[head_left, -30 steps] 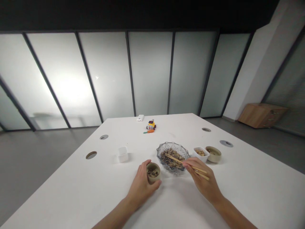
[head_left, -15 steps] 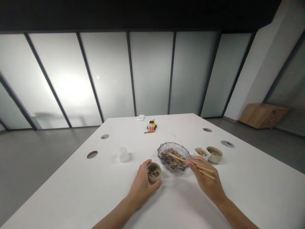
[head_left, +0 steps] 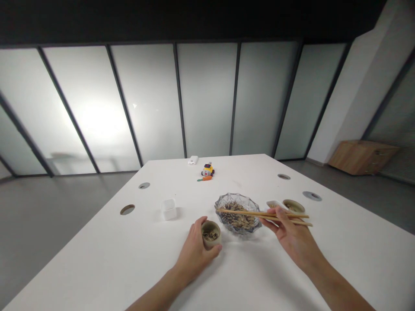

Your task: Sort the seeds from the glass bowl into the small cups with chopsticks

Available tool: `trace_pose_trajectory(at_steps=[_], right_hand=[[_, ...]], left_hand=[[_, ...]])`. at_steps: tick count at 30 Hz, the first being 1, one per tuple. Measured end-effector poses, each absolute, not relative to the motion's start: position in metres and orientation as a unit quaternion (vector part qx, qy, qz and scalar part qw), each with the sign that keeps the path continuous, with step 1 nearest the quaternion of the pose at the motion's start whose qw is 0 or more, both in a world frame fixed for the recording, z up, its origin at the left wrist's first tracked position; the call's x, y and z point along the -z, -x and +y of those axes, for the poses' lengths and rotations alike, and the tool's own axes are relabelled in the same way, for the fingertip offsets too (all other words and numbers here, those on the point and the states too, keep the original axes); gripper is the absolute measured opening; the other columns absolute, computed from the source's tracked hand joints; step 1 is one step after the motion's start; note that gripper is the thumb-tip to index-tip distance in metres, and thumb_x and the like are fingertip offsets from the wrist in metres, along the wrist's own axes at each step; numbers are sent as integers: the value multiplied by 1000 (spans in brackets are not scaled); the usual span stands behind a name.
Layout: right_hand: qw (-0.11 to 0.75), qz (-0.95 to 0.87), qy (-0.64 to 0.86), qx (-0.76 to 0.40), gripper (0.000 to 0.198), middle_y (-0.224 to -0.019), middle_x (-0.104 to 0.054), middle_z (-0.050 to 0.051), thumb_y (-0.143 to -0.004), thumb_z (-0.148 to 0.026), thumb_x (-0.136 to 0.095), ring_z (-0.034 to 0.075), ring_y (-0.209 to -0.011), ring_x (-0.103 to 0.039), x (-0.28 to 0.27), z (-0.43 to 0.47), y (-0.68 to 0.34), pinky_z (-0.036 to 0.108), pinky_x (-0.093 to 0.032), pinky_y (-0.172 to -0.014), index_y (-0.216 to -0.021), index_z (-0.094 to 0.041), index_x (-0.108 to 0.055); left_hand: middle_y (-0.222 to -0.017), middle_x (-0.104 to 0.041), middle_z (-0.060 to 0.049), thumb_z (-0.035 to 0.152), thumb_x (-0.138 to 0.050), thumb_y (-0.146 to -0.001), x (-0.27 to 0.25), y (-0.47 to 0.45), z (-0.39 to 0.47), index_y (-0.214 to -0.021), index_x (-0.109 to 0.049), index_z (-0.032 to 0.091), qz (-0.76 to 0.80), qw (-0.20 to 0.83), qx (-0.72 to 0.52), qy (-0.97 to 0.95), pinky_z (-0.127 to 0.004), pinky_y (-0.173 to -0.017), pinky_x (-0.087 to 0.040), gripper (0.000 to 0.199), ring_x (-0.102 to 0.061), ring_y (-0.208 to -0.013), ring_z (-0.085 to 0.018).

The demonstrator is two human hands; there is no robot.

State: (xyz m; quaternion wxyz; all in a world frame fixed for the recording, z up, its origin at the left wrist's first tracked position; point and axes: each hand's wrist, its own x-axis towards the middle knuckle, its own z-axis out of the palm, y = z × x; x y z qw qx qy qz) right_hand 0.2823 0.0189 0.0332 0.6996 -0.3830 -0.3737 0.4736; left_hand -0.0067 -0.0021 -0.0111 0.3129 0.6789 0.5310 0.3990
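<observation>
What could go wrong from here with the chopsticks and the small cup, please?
The chopsticks in the right hand reach over the glass bowl, so seeds lifted with them might slip onto the table. The small cup is open-topped; if the left hand tilted it, seeds could spill. The right hand also looks close to the white dish and might nudge it.

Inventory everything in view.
glass bowl: 1, clear, centre
held cup: 1, beige, left hand
seeds: many, brownish, bowl, held cup
chopsticks: 2, tan, right hand
round cup: 1, beige, right
dish: 1, white, behind right hand
container: 1, white, left
toy car: 1, yellow/grey, far
toy carrot: 1, orange/green, far
device: 1, white, far edge
table: 1, white, foreground, four holes
cabinet: 1, brown, right
frosted panels: several, pale, back
left hand: 1, bare, centre
right hand: 1, bare, right
</observation>
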Motion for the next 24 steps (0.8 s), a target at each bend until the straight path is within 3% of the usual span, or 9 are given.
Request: trace_pose_trajectory(at_steps=[7,12,18,24], right_hand=[[645,-425,391,-500,47,-86,-78,4,-72,-68,-91,21,-79,-77,-30,12,-273,38,-71,-73,-76,-23,-80],[700,-439,424,-370,42,-93,-82,6,-80,-67,-85,25,-81,-81,-21,19,-278,45,-72,-80,-84,-25,-82],[622,-603,467,-174,35,-100,-84,10,-93,-61,-75,29,-91,-80,-11,20,-280,47,-68,-84,-94,-27,-86],[583,-668,438,-149,28,-101,-83,8,-99,-52,-71,27,-94,-79,-11,15,-266,40,-64,-82,-98,-28,-86]], left_hand=[[-145,-63,-17,28,-77,-74,12,6,-1,-148,-47,19,527,315,-399,-681,-51,-123,-42,80,-58,-139,-34],[-148,-61,-18,29,-76,-75,12,7,-1,-147,-48,18,533,302,-398,-683,-53,-125,-40,79,-56,-141,-35],[-146,-62,-17,29,-77,-75,12,7,-2,-147,-48,19,531,300,-403,-683,-53,-124,-42,78,-58,-139,-34],[-145,-63,-17,29,-76,-75,10,6,-2,-146,-50,18,526,296,-404,-687,-54,-123,-43,76,-59,-138,-35]])
